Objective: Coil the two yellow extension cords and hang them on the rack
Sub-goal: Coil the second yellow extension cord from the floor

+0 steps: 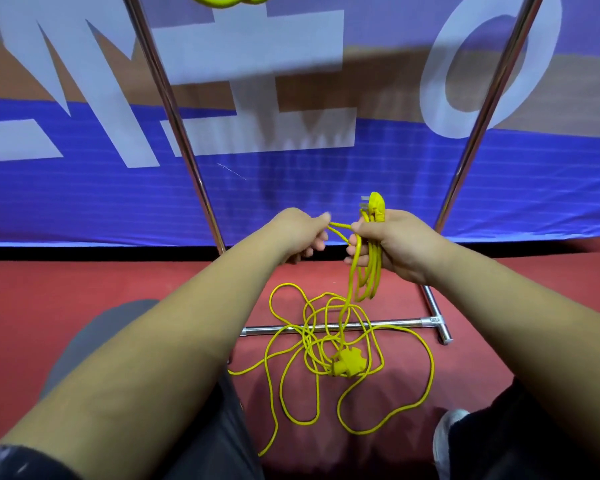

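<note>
Forearms (160,341), right hand (395,242) gripping cord coils (370,275), left hand (297,237) pinching strand (339,226), slack (280,379) crossing rack (388,323)

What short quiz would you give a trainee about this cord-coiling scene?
1. True or false: the right hand grips the plug end of the yellow cord, along with a few loops.
2. Where does most of that cord lie? A: on the red floor. B: on a chair. C: in a box.
3. Fill in: the left hand pinches a strand of the ____.
Key: 1 true; 2 A; 3 cord.
</note>
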`<act>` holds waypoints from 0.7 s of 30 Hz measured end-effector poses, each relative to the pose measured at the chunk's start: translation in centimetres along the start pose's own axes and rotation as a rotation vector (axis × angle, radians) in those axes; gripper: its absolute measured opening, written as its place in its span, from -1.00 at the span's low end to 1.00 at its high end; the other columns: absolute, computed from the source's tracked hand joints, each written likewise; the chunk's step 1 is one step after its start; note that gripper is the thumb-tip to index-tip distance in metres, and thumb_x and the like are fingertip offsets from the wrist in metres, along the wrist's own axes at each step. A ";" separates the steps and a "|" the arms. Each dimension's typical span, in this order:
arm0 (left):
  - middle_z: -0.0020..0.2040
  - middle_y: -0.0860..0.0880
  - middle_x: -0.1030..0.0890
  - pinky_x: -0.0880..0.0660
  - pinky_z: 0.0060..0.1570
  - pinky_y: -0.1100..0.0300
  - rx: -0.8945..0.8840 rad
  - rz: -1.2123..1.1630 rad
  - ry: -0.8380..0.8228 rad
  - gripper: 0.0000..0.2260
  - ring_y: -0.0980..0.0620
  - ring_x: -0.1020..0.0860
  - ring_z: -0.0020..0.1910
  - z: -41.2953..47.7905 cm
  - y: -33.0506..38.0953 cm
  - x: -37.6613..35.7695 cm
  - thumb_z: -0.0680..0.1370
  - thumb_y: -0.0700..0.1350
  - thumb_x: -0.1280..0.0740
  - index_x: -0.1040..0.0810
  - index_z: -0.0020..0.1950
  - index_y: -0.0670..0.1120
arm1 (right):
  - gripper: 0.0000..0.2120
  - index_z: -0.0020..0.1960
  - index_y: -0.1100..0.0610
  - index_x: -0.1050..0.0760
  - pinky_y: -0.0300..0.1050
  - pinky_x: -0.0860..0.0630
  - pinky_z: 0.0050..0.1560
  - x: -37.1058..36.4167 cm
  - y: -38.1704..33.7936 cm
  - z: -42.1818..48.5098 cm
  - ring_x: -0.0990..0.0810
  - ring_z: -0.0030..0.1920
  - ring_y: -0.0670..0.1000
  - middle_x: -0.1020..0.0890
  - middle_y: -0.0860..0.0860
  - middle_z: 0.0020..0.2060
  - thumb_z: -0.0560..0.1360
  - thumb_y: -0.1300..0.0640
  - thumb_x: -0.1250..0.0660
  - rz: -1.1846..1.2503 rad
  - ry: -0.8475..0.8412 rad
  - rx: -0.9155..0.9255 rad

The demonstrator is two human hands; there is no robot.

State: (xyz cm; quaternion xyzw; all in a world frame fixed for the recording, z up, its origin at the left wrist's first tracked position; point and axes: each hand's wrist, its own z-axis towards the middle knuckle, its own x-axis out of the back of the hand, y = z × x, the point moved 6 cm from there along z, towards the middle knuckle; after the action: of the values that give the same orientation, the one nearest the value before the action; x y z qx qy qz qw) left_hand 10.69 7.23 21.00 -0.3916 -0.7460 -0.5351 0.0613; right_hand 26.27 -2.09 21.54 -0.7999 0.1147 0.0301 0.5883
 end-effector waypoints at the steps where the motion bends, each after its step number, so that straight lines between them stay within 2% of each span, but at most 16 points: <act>1: -0.18 -0.04 -0.68 -0.42 -0.40 0.23 0.037 0.077 -0.061 -0.72 0.04 -0.53 -0.40 0.0 -0.7 -0.6 0.69 -0.02 -0.22 -0.65 -0.02 -0.14 | -0.95 0.04 0.20 -0.47 0.14 -0.72 -0.08 0.3 -0.1 0.2 -0.71 -0.25 0.10 -0.62 0.14 -0.27 0.68 0.28 -0.32 0.026 0.022 0.001; 4: -0.08 -0.14 -0.66 -0.58 -0.24 0.07 0.110 0.230 -0.192 -0.81 -0.09 -0.69 -0.23 -0.3 -2.7 -2.6 0.62 -0.23 -0.23 -0.60 0.13 -0.25 | -0.96 0.05 0.21 -0.43 0.14 -0.70 -0.10 1.2 -0.5 0.6 -0.68 -0.30 0.09 -0.59 0.12 -0.31 0.66 0.31 -0.25 0.058 0.074 0.005; 7: -0.06 -0.24 -0.71 -0.59 -0.19 0.03 0.035 0.258 -0.012 -0.83 -0.21 -0.73 -0.16 0.4 -2.3 -2.2 0.60 -0.20 -0.27 -0.52 0.15 -0.25 | -0.92 -0.01 0.18 -0.43 0.06 -0.67 -0.20 1.5 -0.8 0.6 -0.60 -0.35 0.06 -0.55 0.11 -0.33 0.64 0.30 -0.22 0.077 0.057 -0.029; 9: -0.02 -0.24 -0.70 -0.68 -0.09 -0.03 -0.029 0.077 0.047 -0.73 -0.14 -0.73 -0.16 1.0 -1.8 -1.7 0.62 -0.19 -0.31 -0.38 0.30 -0.18 | -0.90 -0.05 0.16 -0.43 0.01 -0.64 -0.26 1.4 -0.9 0.7 -0.56 -0.37 0.06 -0.52 0.11 -0.32 0.63 0.30 -0.21 0.080 0.031 -0.048; 11: 0.02 -0.24 -0.68 -0.67 0.07 -0.11 -0.032 -0.054 -0.048 -0.61 -0.11 -0.74 -0.05 1.3 -1.8 -2.1 0.61 -0.24 -0.31 -0.30 0.41 -0.17 | -0.90 -0.03 0.17 -0.44 0.02 -0.64 -0.25 1.1 -1.0 0.7 -0.60 -0.35 0.07 -0.54 0.12 -0.29 0.64 0.29 -0.21 0.079 0.010 -0.043; 14: 0.14 -0.16 -0.66 -0.62 0.15 -0.10 -0.046 0.029 -0.259 -0.58 -0.08 -0.73 0.04 0.2 -1.7 -3.5 0.61 -0.29 -0.28 -0.30 0.46 -0.18 | -0.92 0.04 0.19 -0.44 0.14 -0.71 -0.16 0.8 -1.3 0.7 -0.76 -0.18 0.20 -0.68 0.21 -0.18 0.69 0.29 -0.20 0.092 0.007 -0.011; 16: 0.27 -0.07 -0.64 -0.55 0.25 -0.07 -0.030 -0.008 -0.573 -0.55 -0.04 -0.67 0.23 -1.5 -1.7 -4.5 0.58 -0.39 -0.21 -0.38 0.46 -0.15 | -0.93 0.07 0.20 -0.42 0.20 -0.73 -0.08 0.7 -1.5 0.8 -0.78 -0.03 0.29 -0.74 0.30 -0.05 0.70 0.31 -0.18 0.063 0.009 0.002; 18: 0.43 0.00 -0.56 -0.47 0.29 0.01 -0.050 0.013 -0.930 -0.50 -0.03 -0.52 0.44 -3.5 -1.8 -5.2 0.58 -0.40 -0.21 -0.40 0.48 -0.05 | -0.96 0.09 0.19 -0.40 0.23 -0.72 0.01 1.2 -1.4 1.1 -0.78 0.01 0.31 -0.74 0.33 0.01 0.71 0.27 -0.20 -0.051 0.048 -0.004; 19: 0.43 0.00 -0.57 -0.45 0.30 0.02 -0.044 0.034 -1.004 -0.57 -0.04 -0.50 0.45 -4.1 -2.1 -5.1 0.62 -0.35 -0.23 -0.42 0.46 -0.04 | -0.98 0.10 0.18 -0.40 0.23 -0.72 0.02 1.6 -1.2 1.3 -0.78 0.00 0.30 -0.74 0.32 0.01 0.71 0.25 -0.21 -0.115 0.075 -0.011; 20: 0.36 -0.03 -0.61 -0.45 0.31 0.00 -0.011 0.044 -0.990 -0.67 -0.06 -0.55 0.40 -3.9 -2.5 -5.0 0.67 -0.29 -0.24 -0.45 0.41 -0.06 | -0.98 0.11 0.18 -0.41 0.21 -0.72 -0.02 2.0 -1.0 1.4 -0.79 -0.03 0.29 -0.75 0.31 -0.01 0.72 0.23 -0.22 -0.159 0.102 -0.018; 21: 0.25 -0.08 -0.67 -0.48 0.30 -0.04 0.027 0.038 -0.890 -0.78 -0.09 -0.63 0.30 -3.2 -2.9 -4.7 0.71 -0.24 -0.22 -0.48 0.35 -0.11 | -0.97 0.12 0.18 -0.43 0.16 -0.73 -0.10 2.4 -0.7 1.5 -0.79 -0.08 0.27 -0.75 0.30 -0.03 0.72 0.22 -0.23 -0.188 0.132 -0.026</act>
State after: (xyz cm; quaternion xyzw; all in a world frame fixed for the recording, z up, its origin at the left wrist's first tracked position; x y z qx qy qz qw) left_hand 10.97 1.68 17.74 -0.5967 -0.6994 -0.3032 -0.2508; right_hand 28.84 -0.82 21.29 -0.8150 0.0775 -0.0764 0.5691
